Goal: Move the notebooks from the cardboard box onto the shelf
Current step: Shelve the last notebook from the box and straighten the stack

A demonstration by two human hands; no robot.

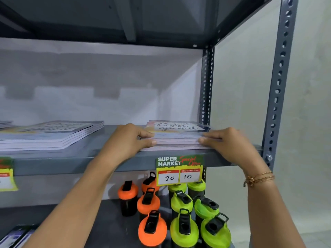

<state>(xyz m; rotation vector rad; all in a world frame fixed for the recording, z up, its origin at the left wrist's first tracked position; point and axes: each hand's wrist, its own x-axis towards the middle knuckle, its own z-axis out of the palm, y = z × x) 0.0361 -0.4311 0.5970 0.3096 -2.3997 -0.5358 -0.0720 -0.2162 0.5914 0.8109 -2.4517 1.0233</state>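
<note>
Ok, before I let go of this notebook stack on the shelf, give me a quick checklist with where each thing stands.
1. Notebook stack lying flat on the shelf: ok.
2. Left hand and right hand pressed on opposite sides: ok.
3. Edges squared: not ok, lower notebooks stick out slightly.
4. Front edge fully supported: cannot tell, it lies near the lip.
5. Gap to the neighbouring stack: ok.
6. Stack above the price tag: ok.

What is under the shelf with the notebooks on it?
Under the shelf stand orange bottles and green bottles on a lower shelf. A price tag hangs over the back green ones, and the arms hide some of that shelf.
</note>
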